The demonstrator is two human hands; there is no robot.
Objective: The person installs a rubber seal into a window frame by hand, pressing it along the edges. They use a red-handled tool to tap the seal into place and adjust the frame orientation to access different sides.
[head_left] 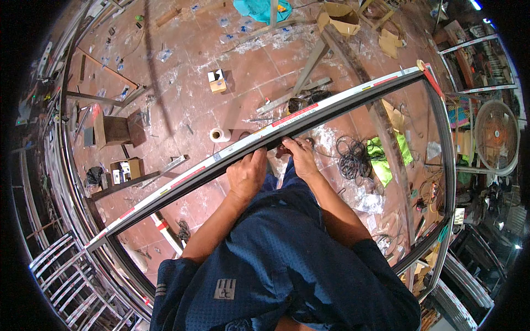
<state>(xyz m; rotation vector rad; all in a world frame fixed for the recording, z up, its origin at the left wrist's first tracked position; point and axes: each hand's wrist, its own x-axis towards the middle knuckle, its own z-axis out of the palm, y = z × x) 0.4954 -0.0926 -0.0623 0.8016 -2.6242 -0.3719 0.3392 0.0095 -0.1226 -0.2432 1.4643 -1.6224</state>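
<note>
A large metal window or door frame (309,115), covered with white and red protective tape, slants across in front of me from lower left to upper right. A black rubber strip (353,101) runs along its near inner edge. My left hand (247,174) is closed, with fingers curled against this strip near the middle of the bar. Just to its right, my right hand (301,158) pinches the same strip with thumb and fingers. The fingertips of both hands are partly hidden against the black edge. My body stands inside the frame's outline.
Beyond the bar stand a white tape roll (220,135), a small open box (217,83) and a cardboard box (110,131). A coil of black cord (354,158) lies by a bright green cloth (381,165). A round fan (496,135) stands right; frames (72,281) lean lower left.
</note>
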